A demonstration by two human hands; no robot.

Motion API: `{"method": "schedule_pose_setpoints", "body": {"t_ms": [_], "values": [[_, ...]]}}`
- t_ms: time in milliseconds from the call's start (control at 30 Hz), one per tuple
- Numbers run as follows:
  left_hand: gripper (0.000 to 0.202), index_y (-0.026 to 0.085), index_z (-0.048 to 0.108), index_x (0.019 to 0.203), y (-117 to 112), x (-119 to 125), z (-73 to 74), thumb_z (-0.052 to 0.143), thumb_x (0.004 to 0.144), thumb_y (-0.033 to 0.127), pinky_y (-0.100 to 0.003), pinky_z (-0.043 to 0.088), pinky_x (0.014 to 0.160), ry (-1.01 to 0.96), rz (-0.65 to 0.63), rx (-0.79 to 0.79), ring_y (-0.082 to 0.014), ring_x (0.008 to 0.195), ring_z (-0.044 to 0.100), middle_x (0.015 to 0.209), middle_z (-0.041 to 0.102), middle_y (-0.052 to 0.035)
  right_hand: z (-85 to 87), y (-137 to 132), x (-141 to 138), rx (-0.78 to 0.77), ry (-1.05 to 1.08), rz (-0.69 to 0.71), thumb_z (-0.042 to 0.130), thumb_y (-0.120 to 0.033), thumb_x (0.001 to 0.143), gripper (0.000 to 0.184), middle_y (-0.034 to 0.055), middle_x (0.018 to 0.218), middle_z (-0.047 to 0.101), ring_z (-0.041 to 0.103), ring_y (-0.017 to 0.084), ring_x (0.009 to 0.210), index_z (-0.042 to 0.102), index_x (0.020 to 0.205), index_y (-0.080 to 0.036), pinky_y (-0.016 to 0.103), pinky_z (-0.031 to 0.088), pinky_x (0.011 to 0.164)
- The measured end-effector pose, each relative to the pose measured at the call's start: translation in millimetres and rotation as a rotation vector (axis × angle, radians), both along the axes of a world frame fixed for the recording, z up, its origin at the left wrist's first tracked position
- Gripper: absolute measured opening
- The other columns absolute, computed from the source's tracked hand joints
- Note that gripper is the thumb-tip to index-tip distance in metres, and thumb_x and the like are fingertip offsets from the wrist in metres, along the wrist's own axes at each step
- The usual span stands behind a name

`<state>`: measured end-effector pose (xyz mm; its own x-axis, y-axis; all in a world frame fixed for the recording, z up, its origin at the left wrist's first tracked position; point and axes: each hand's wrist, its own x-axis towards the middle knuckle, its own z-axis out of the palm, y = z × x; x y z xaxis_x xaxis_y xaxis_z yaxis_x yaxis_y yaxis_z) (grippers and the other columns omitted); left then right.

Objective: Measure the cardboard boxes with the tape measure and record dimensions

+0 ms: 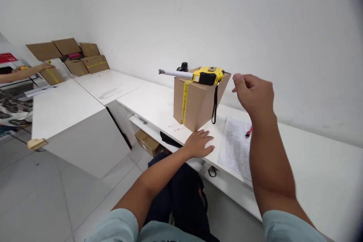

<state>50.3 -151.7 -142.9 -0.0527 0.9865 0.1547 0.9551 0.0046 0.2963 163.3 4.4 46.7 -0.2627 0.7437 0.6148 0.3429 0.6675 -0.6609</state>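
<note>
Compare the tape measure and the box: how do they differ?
The tape measure is smaller; the box is bulkier. The tape measure is yellow and black; the box is mostly brown. The tape measure lies on the box, which stands on the table. Both show yellow.

Tape measure (210,76) lying on box (194,107); box standing on desk (147,98); papers (235,143) lying right of box, pen (248,132) resting on papers; other boxes (95,64) sitting far left.

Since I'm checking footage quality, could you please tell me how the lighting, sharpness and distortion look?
Head view: soft light, no harsh glare on the wall; dark right-hand corners; writing on the paper too small and soft to read; tape measure fairly clear; some wide-angle stretching towards the edges.
</note>
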Motion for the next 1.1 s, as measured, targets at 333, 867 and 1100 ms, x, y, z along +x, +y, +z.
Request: {"method": "schedule_pose_setpoints", "body": {"t_ms": [333, 867, 1100], "values": [[0.054, 0.018, 0.068, 0.148, -2.3, 3.4, 1.7, 0.064, 0.103, 0.047, -0.048, 0.04, 0.131, -0.001, 0.029, -0.017, -0.0326, 0.157, 0.048, 0.165, 0.055, -0.0141, -19.2, -5.0, -84.0, -0.03, 0.017, 0.028, 0.053, -0.083, 0.086, 0.081, 0.0211, 0.151, 0.057, 0.04, 0.045, 0.153, 0.059, 0.141, -0.023, 0.082, 0.019, 0.124], [0.056, 0.018, 0.064, 0.152, -2.5, 2.6, -2.8, 0.06, 0.104, 0.048, -0.051, 0.036, 0.133, -0.057, 0.021, -0.026, -0.0345, 0.16, 0.043, 0.169, 0.051, -0.0132, -29.7, -12.1, -90.6, 0.071, 0.288, 0.084, 0.061, -0.082, 0.084, 0.091, 0.0167, 0.155, 0.055, 0.057, 0.036, 0.143, 0.048, 0.154, -0.025, 0.059, 0.045, 0.122], [0.038, 0.021, 0.078, 0.13, -7.0, 1.8, -3.0, 0.069, 0.1, 0.042, -0.046, 0.04, 0.13, -0.247, 0.014, 0.056, -0.0294, 0.149, 0.058, 0.152, 0.069, -0.0089, -14.8, -18.8, -49.1, 0.327, 0.254, 0.196, 0.062, -0.078, 0.088, 0.08, 0.0135, 0.165, 0.044, 0.04, 0.037, 0.159, 0.046, 0.154, -0.035, 0.061, 0.048, 0.122]]}}
